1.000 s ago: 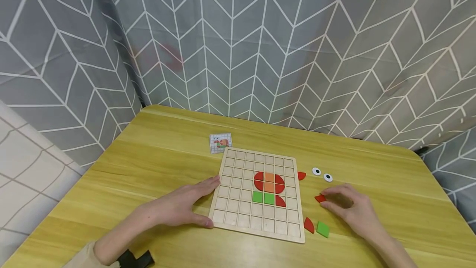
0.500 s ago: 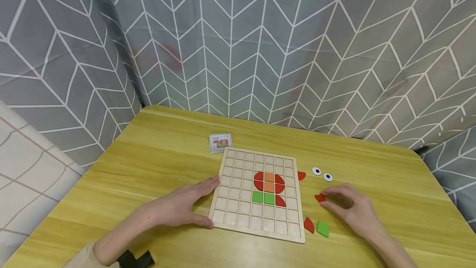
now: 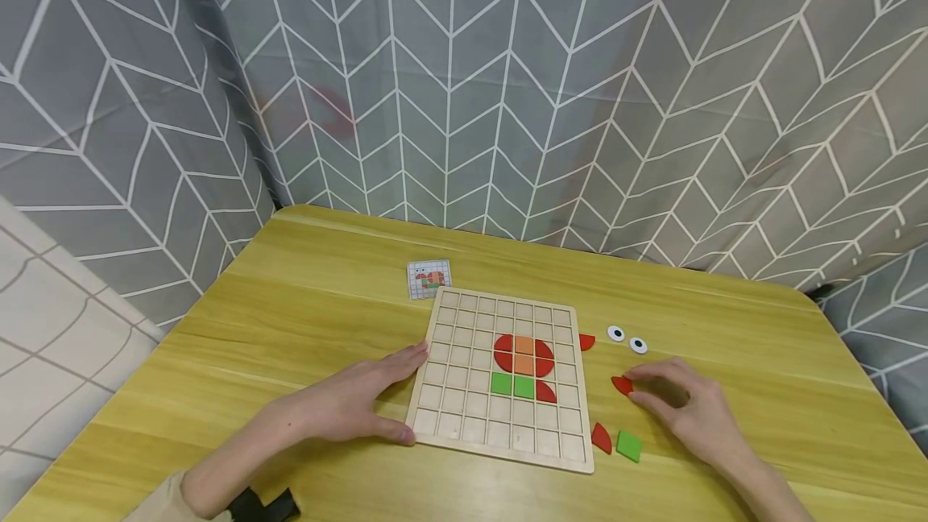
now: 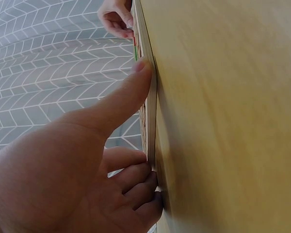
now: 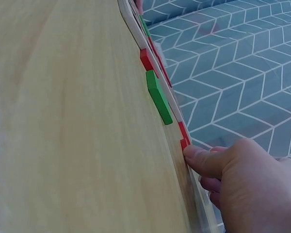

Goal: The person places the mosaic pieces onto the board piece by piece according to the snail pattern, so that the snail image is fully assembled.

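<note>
My left hand [image 3: 341, 399] rests at the near left corner of a wooden grid board [image 3: 464, 426]. Its thumb touches the corner and its fingers lie against the left edge, as the left wrist view also shows. To the right of the board, my right hand [image 3: 685, 403] pinches a small red quarter-circle tile [image 3: 621, 384] between thumb and fingertips, low over the table. Set in the grid are a red-and-orange round shape [image 3: 524, 355], two green squares [image 3: 512, 384] below it and a red quarter circle [image 3: 546, 391].
Beside the board's right edge lie another red quarter circle [image 3: 602, 438], a green square [image 3: 629, 446] and a red tile [image 3: 586, 342]. Two eye discs [image 3: 627, 339] sit behind my right hand. A picture card [image 3: 428, 279] lies at the board's far left corner.
The red tile has turned slightly between my right fingertips. Both hands and the board otherwise keep their places.
</note>
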A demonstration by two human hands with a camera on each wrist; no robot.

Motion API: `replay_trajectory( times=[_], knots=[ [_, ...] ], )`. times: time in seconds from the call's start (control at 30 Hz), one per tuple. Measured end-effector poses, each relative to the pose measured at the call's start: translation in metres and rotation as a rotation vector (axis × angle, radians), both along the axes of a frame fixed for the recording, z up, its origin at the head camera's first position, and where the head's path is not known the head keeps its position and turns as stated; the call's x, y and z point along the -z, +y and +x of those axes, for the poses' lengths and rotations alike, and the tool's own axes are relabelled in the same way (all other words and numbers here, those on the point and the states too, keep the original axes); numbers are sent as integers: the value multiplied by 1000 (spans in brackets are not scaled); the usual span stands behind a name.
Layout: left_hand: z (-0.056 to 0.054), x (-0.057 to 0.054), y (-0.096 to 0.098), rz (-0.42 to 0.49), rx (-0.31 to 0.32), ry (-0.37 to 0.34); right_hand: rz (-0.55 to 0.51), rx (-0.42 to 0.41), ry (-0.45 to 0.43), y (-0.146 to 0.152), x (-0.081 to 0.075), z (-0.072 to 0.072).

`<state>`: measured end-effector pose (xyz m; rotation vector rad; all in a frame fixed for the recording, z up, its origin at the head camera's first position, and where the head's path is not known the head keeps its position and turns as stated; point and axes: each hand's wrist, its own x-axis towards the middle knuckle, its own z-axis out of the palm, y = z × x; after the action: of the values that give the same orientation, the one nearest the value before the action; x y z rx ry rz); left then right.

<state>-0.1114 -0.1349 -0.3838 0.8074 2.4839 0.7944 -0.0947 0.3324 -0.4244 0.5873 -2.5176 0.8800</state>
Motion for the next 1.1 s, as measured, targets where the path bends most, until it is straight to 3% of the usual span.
replay_trajectory(
  times=[0.13, 0.27, 0.33, 0.6, 0.8, 1.1],
  knots=[
    [0, 0, -1, 4, 4, 0, -14, 65, -56, -7, -6, 2],
    [0, 0, -1, 9, 3, -4, -9, 172, -145, -26, -23, 5],
    [0, 0, -2, 9, 1, -3, -11, 181, -151, -39, -30, 5],
    [0, 0, -1, 4, 3, 2, -55, 58, -92, -90, -41, 4],
    [1, 0, -1, 7, 3, 6, -105, 23, -121, -116, -37, -1],
    [1, -1, -1, 8, 1, 3, -188, -97, -158, -146, -25, -6]
  ],
)
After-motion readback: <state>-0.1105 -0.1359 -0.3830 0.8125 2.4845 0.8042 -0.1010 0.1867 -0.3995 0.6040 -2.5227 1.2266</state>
